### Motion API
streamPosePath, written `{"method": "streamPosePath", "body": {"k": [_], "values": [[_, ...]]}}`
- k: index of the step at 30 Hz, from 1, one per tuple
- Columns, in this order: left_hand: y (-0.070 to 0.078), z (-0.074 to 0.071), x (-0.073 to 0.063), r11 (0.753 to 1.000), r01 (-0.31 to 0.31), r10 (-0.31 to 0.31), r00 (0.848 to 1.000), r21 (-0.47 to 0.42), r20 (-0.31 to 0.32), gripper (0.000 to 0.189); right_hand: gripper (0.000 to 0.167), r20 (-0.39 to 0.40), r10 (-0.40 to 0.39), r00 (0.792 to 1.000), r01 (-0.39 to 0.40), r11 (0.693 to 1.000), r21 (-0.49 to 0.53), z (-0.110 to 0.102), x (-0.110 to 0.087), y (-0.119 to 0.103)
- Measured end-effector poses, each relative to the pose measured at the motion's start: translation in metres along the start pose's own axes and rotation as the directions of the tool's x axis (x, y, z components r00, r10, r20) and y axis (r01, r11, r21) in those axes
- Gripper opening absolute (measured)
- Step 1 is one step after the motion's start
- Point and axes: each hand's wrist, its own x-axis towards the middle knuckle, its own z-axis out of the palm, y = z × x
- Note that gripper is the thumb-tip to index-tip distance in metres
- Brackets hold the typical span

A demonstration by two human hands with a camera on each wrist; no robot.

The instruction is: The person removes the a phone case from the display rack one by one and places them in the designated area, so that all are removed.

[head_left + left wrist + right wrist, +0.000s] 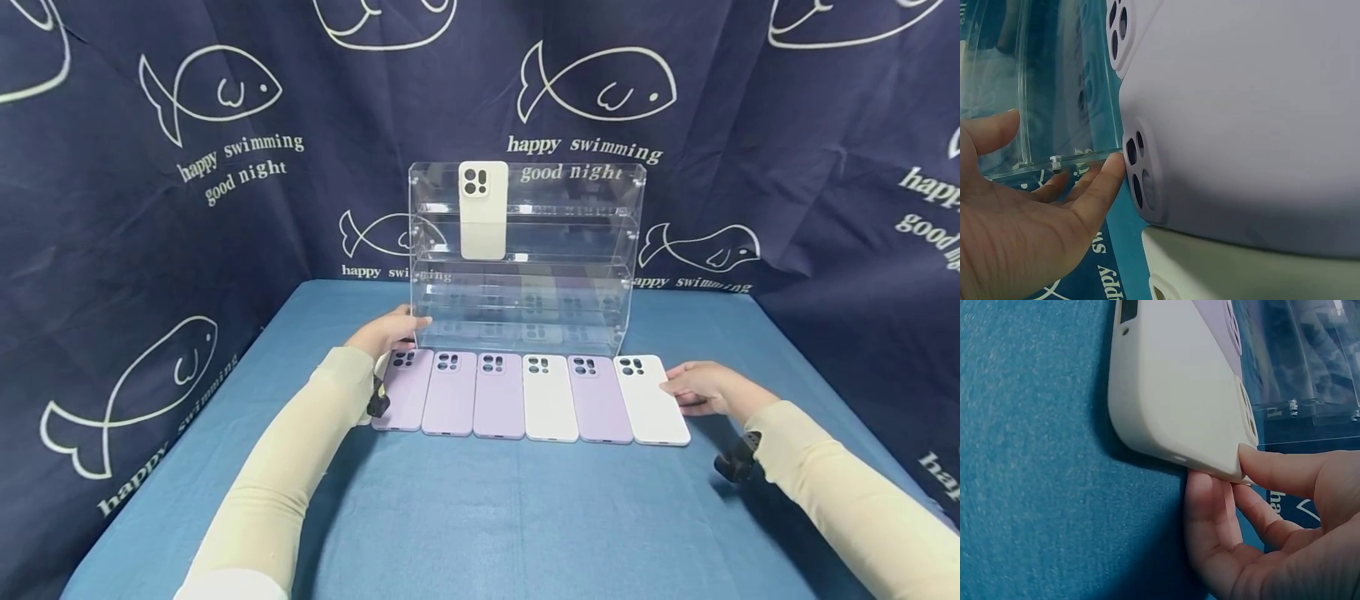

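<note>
My left hand (386,332) grips the lower left side of a clear acrylic display rack (555,190), thumb over the inside and fingers along the outside. Its index fingertip lies beside the camera cutouts of a purple phone case (1260,112). At the right end of a row of cases, my right hand (708,387) pinches the edge of a white phone case (652,408), thumb on top and fingers at its side. Between the hands lie purple cases and another white case (551,404). A pale case (1241,262) at the left end is mostly hidden under my left wrist.
A cream phone case (483,221) stands on the rack's upper shelf, left of centre. The rack stands on a blue tablecloth (480,508), close behind the row. A dark blue fish-print curtain (465,100) hangs behind and at both sides.
</note>
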Motion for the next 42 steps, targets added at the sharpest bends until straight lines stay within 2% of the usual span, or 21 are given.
{"method": "streamPosePath", "body": {"k": [5, 11, 14, 20, 26, 32, 42], "values": [[0.002, 0.0, 0.002, 1.0, -0.006, 0.006, 1.0, -0.004, 0.0, 0.08, 0.051, -0.028, 0.017, 0.999, -0.017, 1.0, -0.004, -0.001, 0.0, -0.001], [0.003, 0.003, 0.001, 1.0, -0.006, 0.006, 1.0, 0.008, 0.01, 0.078, 0.057, -0.013, 0.008, 1.0, -0.008, 1.0, -0.023, -0.003, -0.001, 0.003], [0.003, 0.004, 0.0, 1.0, -0.002, 0.002, 1.0, 0.01, 0.013, 0.077, 0.059, -0.015, -0.015, 1.0, 0.014, 0.999, -0.03, -0.005, -0.001, 0.003], [0.003, 0.002, 0.001, 1.0, -0.007, 0.007, 1.0, 0.0, 0.003, 0.079, 0.065, -0.013, -0.056, 0.998, 0.056, 0.998, 0.021, -0.011, -0.004, -0.004], [0.003, 0.001, 0.001, 1.0, -0.017, 0.017, 1.0, 0.0, 0.004, 0.079, 0.069, 0.033, -0.084, 0.996, 0.083, 0.995, 0.05, -0.015, -0.006, -0.011], [0.001, -0.002, 0.001, 0.998, -0.032, 0.031, 0.999, 0.047, 0.008, 0.078, 0.069, 0.094, -0.127, 0.987, 0.117, 0.988, 0.1, -0.014, -0.008, -0.016], [0.0, -0.005, 0.004, 0.996, -0.035, 0.034, 0.999, 0.082, 0.006, 0.082, 0.07, 0.18, -0.159, 0.971, 0.121, 0.972, 0.203, -0.007, -0.015, -0.03]]}}
